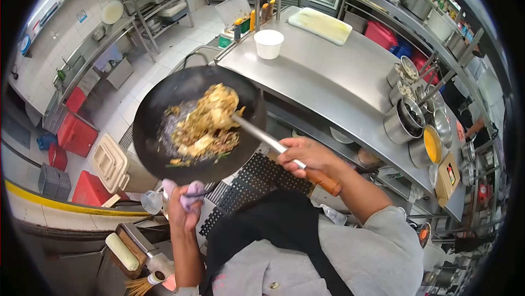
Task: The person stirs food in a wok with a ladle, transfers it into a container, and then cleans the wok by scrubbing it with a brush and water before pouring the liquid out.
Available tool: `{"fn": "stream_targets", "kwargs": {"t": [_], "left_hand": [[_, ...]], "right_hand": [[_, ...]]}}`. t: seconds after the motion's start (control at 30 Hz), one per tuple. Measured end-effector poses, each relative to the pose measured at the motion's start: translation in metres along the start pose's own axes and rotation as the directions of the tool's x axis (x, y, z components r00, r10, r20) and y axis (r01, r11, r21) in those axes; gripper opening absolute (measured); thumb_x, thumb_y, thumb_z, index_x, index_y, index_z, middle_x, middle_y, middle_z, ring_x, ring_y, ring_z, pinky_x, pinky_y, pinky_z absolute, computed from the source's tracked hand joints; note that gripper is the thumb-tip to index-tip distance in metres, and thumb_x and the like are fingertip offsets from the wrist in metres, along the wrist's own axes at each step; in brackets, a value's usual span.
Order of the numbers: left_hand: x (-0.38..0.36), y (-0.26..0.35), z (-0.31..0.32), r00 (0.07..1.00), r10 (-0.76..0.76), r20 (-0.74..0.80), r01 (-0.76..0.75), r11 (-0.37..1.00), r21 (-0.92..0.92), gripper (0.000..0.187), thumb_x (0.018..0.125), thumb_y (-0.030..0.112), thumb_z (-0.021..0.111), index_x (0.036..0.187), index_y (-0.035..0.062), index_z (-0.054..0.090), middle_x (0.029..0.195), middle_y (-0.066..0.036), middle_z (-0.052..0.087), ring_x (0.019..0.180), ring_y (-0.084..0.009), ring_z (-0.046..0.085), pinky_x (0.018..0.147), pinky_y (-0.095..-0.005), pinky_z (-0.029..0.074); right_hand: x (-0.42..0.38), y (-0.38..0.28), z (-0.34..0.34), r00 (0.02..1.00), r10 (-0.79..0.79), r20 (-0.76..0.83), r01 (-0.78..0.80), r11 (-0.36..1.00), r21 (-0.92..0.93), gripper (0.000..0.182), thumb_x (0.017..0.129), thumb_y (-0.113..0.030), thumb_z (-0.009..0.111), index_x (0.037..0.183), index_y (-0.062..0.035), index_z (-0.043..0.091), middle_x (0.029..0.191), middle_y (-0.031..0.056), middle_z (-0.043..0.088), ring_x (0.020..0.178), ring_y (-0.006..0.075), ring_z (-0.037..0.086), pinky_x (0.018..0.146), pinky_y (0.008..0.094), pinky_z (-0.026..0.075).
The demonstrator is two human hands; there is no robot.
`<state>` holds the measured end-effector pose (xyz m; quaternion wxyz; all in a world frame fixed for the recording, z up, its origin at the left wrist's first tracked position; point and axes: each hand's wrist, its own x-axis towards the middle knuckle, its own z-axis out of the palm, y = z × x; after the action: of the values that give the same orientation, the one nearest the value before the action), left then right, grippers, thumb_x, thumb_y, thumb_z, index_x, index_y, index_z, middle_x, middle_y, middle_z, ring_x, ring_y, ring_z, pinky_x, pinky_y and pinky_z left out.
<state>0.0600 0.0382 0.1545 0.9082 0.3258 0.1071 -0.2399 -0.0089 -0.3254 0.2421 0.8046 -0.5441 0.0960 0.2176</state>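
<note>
A dark wok (pixel 153 132) is held up in front of me, with a cooked mix of food (pixel 210 118) in it. My left hand (pixel 185 211) is closed round a pale purple cloth (pixel 191 195) at the wok's near edge. In my right hand (pixel 307 156) is a ladle (pixel 260 133) with a metal shaft and a wooden handle. The ladle's head lies among the food in the wok. Beyond the wok, a white tub (pixel 268 44) stands on the steel counter (pixel 322 74).
A white cutting board (pixel 320 25) lies at the counter's far end, near sauce bottles (pixel 264 13). Metal pots (pixel 398 124) line the right side. Red bins (pixel 77 133) stand at the left. A black mat (pixel 257 186) covers the floor below.
</note>
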Motion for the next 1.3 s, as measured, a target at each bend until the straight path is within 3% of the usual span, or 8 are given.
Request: {"fn": "stream_targets", "kwargs": {"t": [0.07, 0.27, 0.47, 0.6, 0.77, 0.97, 1.17, 1.3], "left_hand": [[0.006, 0.006, 0.013, 0.994, -0.059, 0.089, 0.065, 0.996, -0.063, 0.018, 0.094, 0.015, 0.053, 0.080, 0.0058, 0.059, 0.083, -0.011, 0.063, 0.063, -0.0154, 0.056, 0.042, -0.0218, 0.040], [0.090, -0.001, 0.076, 0.992, -0.078, 0.098, 0.076, 0.997, 0.018, 0.011, 0.090, 0.011, 0.056, 0.080, 0.0065, 0.059, 0.080, -0.009, 0.063, 0.065, -0.0155, 0.057, 0.042, -0.0212, 0.037], [0.125, -0.003, 0.121, 0.998, -0.054, 0.029, 0.054, 0.999, -0.004, 0.005, 0.088, 0.008, 0.058, 0.088, 0.0035, 0.055, 0.081, -0.012, 0.063, 0.066, -0.0182, 0.061, 0.041, -0.0228, 0.037], [0.144, -0.003, 0.142, 0.999, -0.035, 0.025, 0.035, 0.999, -0.011, 0.005, 0.088, 0.007, 0.058, 0.087, 0.0029, 0.056, 0.081, -0.013, 0.062, 0.064, -0.0189, 0.059, 0.041, -0.0235, 0.038], [0.166, -0.008, 0.152, 0.999, -0.023, -0.032, 0.025, 0.997, 0.069, 0.013, 0.092, 0.014, 0.057, 0.080, 0.0077, 0.058, 0.082, -0.009, 0.062, 0.067, -0.0164, 0.059, 0.041, -0.0214, 0.038], [0.173, -0.014, 0.163, 0.997, 0.013, -0.082, -0.015, 1.000, -0.026, 0.007, 0.089, 0.010, 0.055, 0.086, 0.0044, 0.057, 0.079, -0.011, 0.062, 0.061, -0.0174, 0.057, 0.041, -0.0240, 0.038], [0.187, -0.010, 0.168, 0.993, 0.019, -0.117, -0.017, 1.000, 0.015, 0.008, 0.089, 0.010, 0.057, 0.083, 0.0058, 0.057, 0.078, -0.009, 0.062, 0.061, -0.0162, 0.057, 0.041, -0.0232, 0.037], [0.190, -0.002, 0.161, 0.992, 0.033, -0.125, -0.031, 0.999, 0.017, 0.007, 0.089, 0.010, 0.057, 0.084, 0.0064, 0.058, 0.077, -0.008, 0.062, 0.061, -0.0151, 0.057, 0.041, -0.0228, 0.038]], "right_hand": [[-0.016, -0.007, 0.004, 0.998, -0.056, -0.036, 0.057, 0.998, 0.023, 0.009, 0.092, -0.003, 0.057, 0.100, -0.0003, 0.053, 0.062, 0.0009, 0.050, 0.046, 0.0077, 0.048, 0.038, 0.0232, 0.041], [-0.003, -0.061, -0.052, 0.948, -0.185, -0.260, 0.210, 0.975, 0.072, 0.014, 0.089, 0.000, 0.056, 0.102, 0.0035, 0.052, 0.073, 0.0028, 0.052, 0.052, 0.0062, 0.048, 0.037, 0.0216, 0.040], [0.019, -0.119, -0.116, 0.950, -0.246, -0.192, 0.274, 0.952, 0.136, 0.023, 0.089, 0.000, 0.057, 0.110, 0.0067, 0.050, 0.078, 0.0042, 0.052, 0.054, 0.0049, 0.048, 0.037, 0.0198, 0.039], [0.043, -0.162, -0.150, 0.925, -0.315, -0.212, 0.343, 0.933, 0.110, 0.030, 0.089, 0.002, 0.056, 0.118, 0.0084, 0.049, 0.080, 0.0065, 0.050, 0.054, 0.0039, 0.046, 0.034, 0.0182, 0.041], [0.076, -0.198, -0.196, 0.884, -0.354, -0.306, 0.381, 0.924, 0.034, 0.027, 0.089, 0.000, 0.058, 0.115, 0.0076, 0.053, 0.080, 0.0064, 0.054, 0.053, 0.0036, 0.046, 0.036, 0.0181, 0.042], [0.105, -0.216, -0.245, 0.909, -0.316, -0.273, 0.307, 0.949, -0.077, 0.029, 0.088, -0.003, 0.058, 0.115, 0.0066, 0.053, 0.079, 0.0046, 0.054, 0.052, 0.0035, 0.047, 0.037, 0.0190, 0.041], [0.117, -0.222, -0.256, 0.893, -0.267, -0.362, 0.247, 0.964, -0.100, 0.007, 0.089, -0.003, 0.056, 0.093, -0.0005, 0.052, 0.068, 0.0024, 0.051, 0.050, 0.0076, 0.049, 0.040, 0.0236, 0.041], [0.112, -0.218, -0.265, 0.931, -0.200, -0.305, 0.130, 0.963, -0.235, 0.014, 0.087, -0.003, 0.056, 0.100, 0.0022, 0.053, 0.069, 0.0014, 0.051, 0.050, 0.0074, 0.049, 0.039, 0.0232, 0.040]]}}
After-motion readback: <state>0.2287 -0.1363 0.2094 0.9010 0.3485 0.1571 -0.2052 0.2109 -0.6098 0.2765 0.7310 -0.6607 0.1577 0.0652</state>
